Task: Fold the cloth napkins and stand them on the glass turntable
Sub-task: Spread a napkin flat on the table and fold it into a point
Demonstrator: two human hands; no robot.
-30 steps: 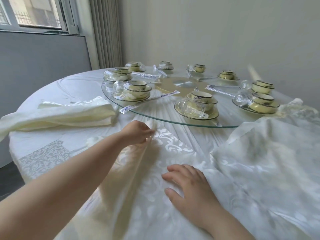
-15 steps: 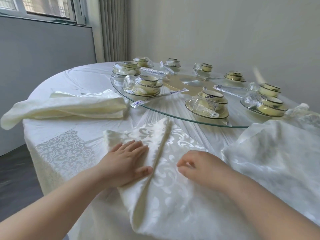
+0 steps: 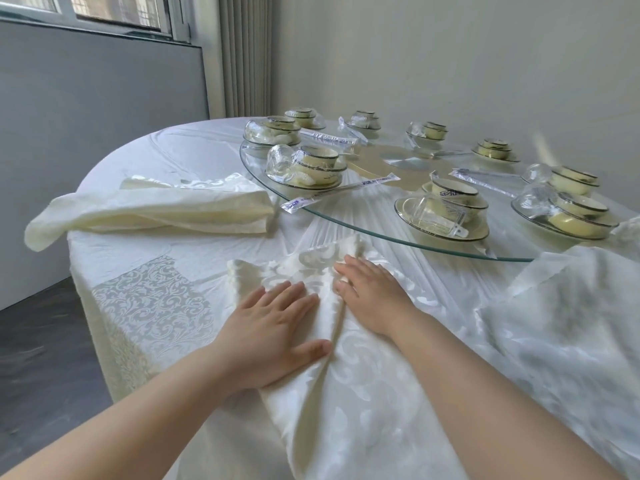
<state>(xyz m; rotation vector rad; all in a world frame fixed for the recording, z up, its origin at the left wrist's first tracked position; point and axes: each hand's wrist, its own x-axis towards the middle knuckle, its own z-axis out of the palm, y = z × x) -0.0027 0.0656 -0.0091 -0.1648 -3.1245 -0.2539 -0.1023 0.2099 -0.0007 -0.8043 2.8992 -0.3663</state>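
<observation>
The napkin lies just short of the turntable, its far corner near the glass rim. Left hand and right hand press it flat, fingers straight, either side of a raised fold. It looks light, limp and slippery (a glossy weave), so it is likely best pinched at the corners or along the fold. Wrapped bowls crowd the turntable.

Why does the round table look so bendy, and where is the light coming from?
Head view: the wide-angle lens bends the edge of the table; daylight enters from the window at upper left; the glass turntable rim shines with pale reflections; the loose cloth at right looks soft and blurry.
</observation>
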